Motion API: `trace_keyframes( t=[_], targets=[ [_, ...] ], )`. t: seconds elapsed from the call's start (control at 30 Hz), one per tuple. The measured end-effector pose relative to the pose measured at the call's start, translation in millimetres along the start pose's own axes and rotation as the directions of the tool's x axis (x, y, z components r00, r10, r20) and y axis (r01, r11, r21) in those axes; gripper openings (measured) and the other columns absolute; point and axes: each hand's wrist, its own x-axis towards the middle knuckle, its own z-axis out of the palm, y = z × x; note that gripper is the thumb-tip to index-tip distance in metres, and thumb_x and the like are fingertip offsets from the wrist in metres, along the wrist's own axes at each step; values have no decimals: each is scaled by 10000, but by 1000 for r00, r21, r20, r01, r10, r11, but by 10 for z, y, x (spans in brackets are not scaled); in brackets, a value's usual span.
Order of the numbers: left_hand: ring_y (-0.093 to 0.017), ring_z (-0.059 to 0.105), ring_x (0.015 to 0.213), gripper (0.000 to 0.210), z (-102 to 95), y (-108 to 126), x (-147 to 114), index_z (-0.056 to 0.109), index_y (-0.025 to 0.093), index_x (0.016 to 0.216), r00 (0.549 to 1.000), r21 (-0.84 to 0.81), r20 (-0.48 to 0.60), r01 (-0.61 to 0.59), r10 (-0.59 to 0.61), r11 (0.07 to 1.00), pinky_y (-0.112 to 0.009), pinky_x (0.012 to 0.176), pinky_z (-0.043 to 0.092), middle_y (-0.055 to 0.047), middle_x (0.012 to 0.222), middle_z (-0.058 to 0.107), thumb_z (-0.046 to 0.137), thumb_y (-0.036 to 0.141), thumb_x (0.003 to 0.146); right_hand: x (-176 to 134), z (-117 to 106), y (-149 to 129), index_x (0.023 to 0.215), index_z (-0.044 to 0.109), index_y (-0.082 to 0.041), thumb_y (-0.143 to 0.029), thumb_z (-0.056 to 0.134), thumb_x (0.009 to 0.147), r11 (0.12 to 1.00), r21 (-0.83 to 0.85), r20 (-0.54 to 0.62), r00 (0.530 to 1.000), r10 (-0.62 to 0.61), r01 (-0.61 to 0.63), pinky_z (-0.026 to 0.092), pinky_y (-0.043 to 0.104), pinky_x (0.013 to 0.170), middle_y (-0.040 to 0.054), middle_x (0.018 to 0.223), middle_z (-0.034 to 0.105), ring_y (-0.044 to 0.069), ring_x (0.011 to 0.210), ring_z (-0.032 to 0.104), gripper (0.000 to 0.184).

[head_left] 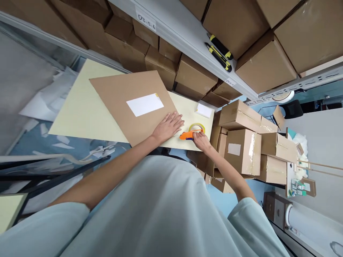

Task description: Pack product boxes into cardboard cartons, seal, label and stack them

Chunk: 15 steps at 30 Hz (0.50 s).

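Observation:
A large brown cardboard box (115, 96) lies on the pale yellow tabletop (77, 110), with a white label (145, 104) stuck on its upper face. My left hand (168, 127) rests flat on the box's right edge, fingers stretched out. In my right hand (201, 140) is an orange tape dispenser (187, 135) carrying a roll of yellowish tape (197, 125). Its fingers are wrapped round the handle, just right of the box and over the table. A small stack of white labels (203, 110) lies at the table's far right corner.
Shelves of cardboard boxes (197, 73) rise behind the table. Two yellow-and-black utility knives (219, 53) lie on the shelf board (184, 28). Taped boxes (242, 150) are piled to the right. White paper scraps (63, 141) litter the blue floor at left.

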Motion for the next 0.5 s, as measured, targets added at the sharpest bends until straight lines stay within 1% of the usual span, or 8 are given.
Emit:
trace_keyframes(
  t=[0.1,0.2,0.27,0.33,0.37,0.4,0.47,0.5],
  targets=[
    [-366,345,1762,526,-43,-20,-275,759,323,1545,998,0,53,-13,13,1000,-648,1460,195,-109,1764,581,532,333,1070,319,-49,-112,1346,650,-63,-27,409,1110,998,7,1,998,-64,64,506,432,1168,251,1213,814,324,1141,761,339],
    [-363,399,1737,483,-124,-31,-451,805,344,1472,1000,-2,24,-5,5,1000,-646,1453,230,-106,1712,639,545,346,1065,434,-33,-270,1308,654,-75,-56,458,1117,994,15,11,994,-105,105,510,427,1153,239,1182,824,318,1121,765,275],
    [-365,478,1689,442,-206,-41,-468,835,348,1410,1000,-5,-19,1,-1,1000,-642,1437,286,-108,1643,700,554,386,1072,439,-3,-377,1314,641,-64,-98,467,1138,993,21,13,993,-115,115,514,435,1145,249,1187,820,319,1120,767,250],
    [-361,560,1620,455,-310,-78,-375,810,328,1443,994,2,-90,55,-54,999,-631,1406,358,-115,1607,723,539,410,1087,438,26,-482,1335,618,-54,-127,473,1149,993,27,12,994,-113,112,517,442,1139,257,1199,815,314,1115,769,246],
    [-363,570,1606,486,-364,-110,-286,768,305,1504,983,8,-146,111,-109,994,-629,1399,370,-125,1626,706,531,414,1094,444,39,-536,1345,606,-54,-136,476,1151,994,30,12,994,-108,107,519,445,1136,258,1202,812,311,1110,771,248],
    [-370,556,1614,532,-413,-152,-174,705,272,1580,961,12,-212,183,-177,983,-630,1401,363,-143,1669,667,528,414,1098,456,49,-591,1354,595,-55,-142,479,1151,994,32,12,995,-101,101,521,448,1132,258,1202,810,310,1106,772,249],
    [-399,420,1708,662,-468,-246,87,551,188,1706,880,12,-348,349,-323,937,-647,1444,248,-193,1783,534,560,428,1090,494,63,-710,1358,583,-61,-149,484,1148,995,34,12,996,-89,89,525,450,1126,257,1199,806,310,1106,774,248],
    [-417,339,1747,735,-464,-286,216,486,130,1738,838,9,-390,418,-381,909,-651,1459,187,-226,1825,461,587,438,1077,517,66,-774,1357,580,-62,-150,487,1146,996,35,13,996,-84,84,526,448,1124,258,1199,804,311,1109,775,247]
  ],
)
